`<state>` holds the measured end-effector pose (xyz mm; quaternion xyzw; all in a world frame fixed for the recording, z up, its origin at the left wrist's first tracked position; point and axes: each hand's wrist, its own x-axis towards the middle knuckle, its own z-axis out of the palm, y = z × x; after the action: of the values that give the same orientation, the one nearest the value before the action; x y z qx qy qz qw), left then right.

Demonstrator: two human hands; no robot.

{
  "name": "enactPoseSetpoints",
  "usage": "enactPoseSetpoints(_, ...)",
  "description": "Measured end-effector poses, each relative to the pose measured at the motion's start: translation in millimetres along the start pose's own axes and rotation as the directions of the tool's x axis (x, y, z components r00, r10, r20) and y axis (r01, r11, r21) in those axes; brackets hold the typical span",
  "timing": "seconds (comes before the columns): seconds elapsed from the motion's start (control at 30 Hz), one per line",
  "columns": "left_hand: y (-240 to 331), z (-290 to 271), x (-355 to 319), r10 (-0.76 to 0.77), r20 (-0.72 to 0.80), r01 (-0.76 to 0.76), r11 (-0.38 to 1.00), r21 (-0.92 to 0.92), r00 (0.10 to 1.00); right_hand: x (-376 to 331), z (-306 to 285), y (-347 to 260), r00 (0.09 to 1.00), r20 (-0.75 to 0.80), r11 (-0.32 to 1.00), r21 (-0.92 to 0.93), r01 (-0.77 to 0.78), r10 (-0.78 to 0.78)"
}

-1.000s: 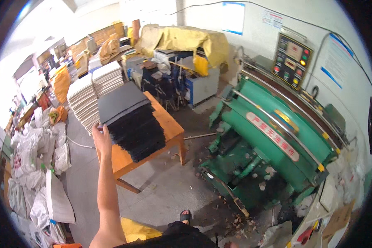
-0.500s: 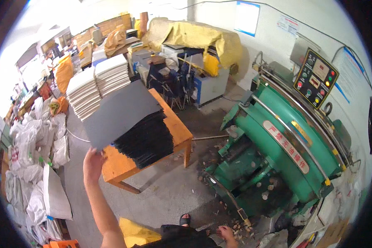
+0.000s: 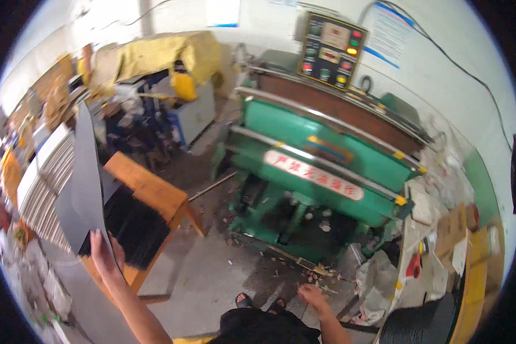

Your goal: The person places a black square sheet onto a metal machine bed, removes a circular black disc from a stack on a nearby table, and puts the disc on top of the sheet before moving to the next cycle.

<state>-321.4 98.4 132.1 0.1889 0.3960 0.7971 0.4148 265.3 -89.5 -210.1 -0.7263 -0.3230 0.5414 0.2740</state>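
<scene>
My left hand [image 3: 106,253] grips the lower edge of a large dark grey sheet [image 3: 79,192], which stands tilted almost on edge. Behind and beside it, a stack of black sheets [image 3: 136,226] lies on an orange wooden table [image 3: 149,178]. The raised sheet hides part of that stack. Low in the middle, my right hand [image 3: 311,295] hangs over the floor with its fingers loosely bent and holds nothing. Ahead of it stands a large green press machine [image 3: 309,163] with metal bars across its front.
A control panel [image 3: 330,51] with coloured buttons sits atop the machine. Scraps [image 3: 318,269] litter the floor before it. On the right, a cluttered bench bears a red-handled tool [image 3: 414,265] and black sheets [image 3: 421,324]. White sheets [image 3: 45,172] are piled at left, near white sacks [image 3: 54,281].
My left hand has lifted the top grey sheet off the black stack and tipped it up. The view has swung right, so the machine now stands in the middle. My right hand has come further into view.
</scene>
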Motion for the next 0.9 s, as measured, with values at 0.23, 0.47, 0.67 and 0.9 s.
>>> enactPoseSetpoints(0.23,-123,60,-79,-0.462,0.456,0.384,0.887,0.258,0.761,-115,-66,-306,0.853,-0.206,0.608,0.624,0.492,-0.479)
enactPoseSetpoints(0.47,-165,53,-145,-0.738,0.344,0.642,0.675,0.363,0.581,39,-202,-315,0.827,-0.538,0.558,0.641,0.527,-0.162)
enactPoseSetpoints(0.67,-186,53,-216,-0.815,0.191,0.721,0.575,0.387,0.547,188,-176,-275,0.881,-0.418,0.778,0.620,0.098,0.222)
enactPoseSetpoints(0.9,-213,65,-255,-0.813,0.038,0.764,0.561,0.319,0.581,234,-177,-271,0.919,-0.212,0.770,0.623,-0.135,0.333)
